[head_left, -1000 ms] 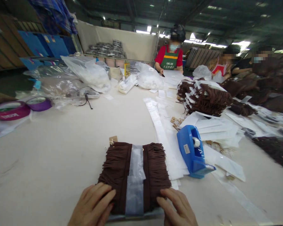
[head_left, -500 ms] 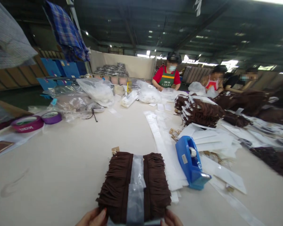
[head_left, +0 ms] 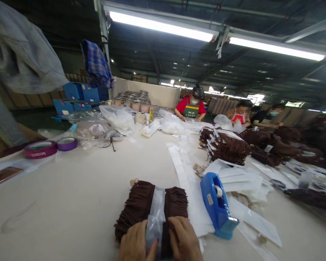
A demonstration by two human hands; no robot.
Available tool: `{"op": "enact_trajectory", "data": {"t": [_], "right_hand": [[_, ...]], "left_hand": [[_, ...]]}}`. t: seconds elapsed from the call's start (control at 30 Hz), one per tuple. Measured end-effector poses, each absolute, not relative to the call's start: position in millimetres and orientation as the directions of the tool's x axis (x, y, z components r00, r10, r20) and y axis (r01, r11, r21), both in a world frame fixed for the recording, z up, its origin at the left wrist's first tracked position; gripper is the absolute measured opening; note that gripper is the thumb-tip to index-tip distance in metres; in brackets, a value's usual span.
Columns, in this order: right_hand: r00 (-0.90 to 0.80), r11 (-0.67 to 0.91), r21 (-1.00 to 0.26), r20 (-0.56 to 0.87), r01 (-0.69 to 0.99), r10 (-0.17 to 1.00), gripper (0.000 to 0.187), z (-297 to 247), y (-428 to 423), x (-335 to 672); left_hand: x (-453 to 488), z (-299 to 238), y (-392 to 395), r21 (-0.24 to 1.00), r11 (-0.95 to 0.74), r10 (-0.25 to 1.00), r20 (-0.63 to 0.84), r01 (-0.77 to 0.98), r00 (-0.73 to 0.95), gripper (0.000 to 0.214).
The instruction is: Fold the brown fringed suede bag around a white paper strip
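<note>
A dark brown fringed fabric piece [head_left: 137, 203] lies on the table in front of me, with a small tan tag at its far left corner. A translucent plastic strip [head_left: 157, 203] runs along its middle. My left hand [head_left: 136, 241] is on the near left part, its fingers bent and its thumb pressed on the strip. Just right of the strip, my right hand [head_left: 185, 239] grips the near part of the fringed piece with curled fingers. The near end is hidden by both hands and the frame edge.
A blue tape dispenser [head_left: 216, 206] stands to the right beside white strips [head_left: 176, 159]. Stacked brown fringed pieces [head_left: 228, 148] lie beyond it. Tape rolls [head_left: 40, 149] and a phone [head_left: 5, 176] are at left. Plastic bags [head_left: 118, 117] lie farther back; a co-worker [head_left: 191, 108] sits opposite.
Both hands have moved from the near corners of the fringed piece inward onto its top, beside the strip. The view has tilted up, showing the ceiling lights.
</note>
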State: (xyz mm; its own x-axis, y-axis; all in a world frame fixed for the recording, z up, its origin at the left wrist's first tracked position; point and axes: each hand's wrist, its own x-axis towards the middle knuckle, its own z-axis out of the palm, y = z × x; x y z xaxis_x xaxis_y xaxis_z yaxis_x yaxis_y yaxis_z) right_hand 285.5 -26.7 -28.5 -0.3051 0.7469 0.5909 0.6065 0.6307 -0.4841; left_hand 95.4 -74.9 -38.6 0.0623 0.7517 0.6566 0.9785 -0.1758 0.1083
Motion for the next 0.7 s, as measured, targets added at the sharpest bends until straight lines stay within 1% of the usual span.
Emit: {"op": "enact_trajectory", "data": {"t": [0.03,0.1,0.17,0.23,0.3,0.33,0.4,0.47,0.57,0.63,0.7], "right_hand": [[-0.36,0.628,-0.446,0.547,0.638,0.755,0.025,-25,-18,280],[-0.4,0.59,-0.426,0.457,0.685,0.794,0.021,-25,-6,272],[-0.401,0.56,-0.438,0.406,0.704,0.821,0.02,-31,-1,267],[-0.391,0.54,-0.458,0.384,0.706,0.837,0.02,-39,-2,264],[-0.389,0.536,-0.478,0.376,0.696,0.841,0.02,-45,-6,264],[-0.388,0.539,-0.491,0.38,0.684,0.84,0.019,-45,-8,265],[-0.377,0.547,-0.518,0.403,0.657,0.834,0.017,-42,-10,268],[-0.358,0.564,-0.529,0.446,0.634,0.82,0.017,-30,-9,271],[-0.375,0.629,-0.504,0.518,0.592,0.769,0.022,-1,2,268],[-0.389,0.645,-0.484,0.53,0.591,0.754,0.025,16,17,256],[-0.423,0.638,-0.446,0.492,0.627,0.761,0.027,25,36,239]], "left_hand": [[104,-41,-70,0.125,-0.121,0.776,0.631,0.985,0.015,0.036],[114,-45,-64,0.193,-0.036,0.817,0.571,0.981,-0.082,0.03],[114,-48,-60,0.279,-0.025,0.848,0.514,0.96,-0.128,0.026],[112,-50,-58,0.344,-0.046,0.87,0.475,0.938,-0.131,0.023],[110,-48,-59,0.357,-0.048,0.885,0.448,0.933,-0.127,0.021],[111,-46,-60,0.344,-0.031,0.888,0.441,0.938,-0.132,0.021],[114,-39,-62,0.268,0.001,0.877,0.463,0.964,-0.129,0.023],[118,-29,-61,0.149,0.002,0.83,0.551,0.989,-0.085,0.028],[124,-19,-51,-0.055,-0.14,0.719,0.681,0.989,0.14,0.033],[128,-20,-42,-0.164,-0.233,0.654,0.703,0.958,0.279,0.033],[130,-29,-35,-0.217,-0.274,0.632,0.694,0.937,0.345,0.039]]}}
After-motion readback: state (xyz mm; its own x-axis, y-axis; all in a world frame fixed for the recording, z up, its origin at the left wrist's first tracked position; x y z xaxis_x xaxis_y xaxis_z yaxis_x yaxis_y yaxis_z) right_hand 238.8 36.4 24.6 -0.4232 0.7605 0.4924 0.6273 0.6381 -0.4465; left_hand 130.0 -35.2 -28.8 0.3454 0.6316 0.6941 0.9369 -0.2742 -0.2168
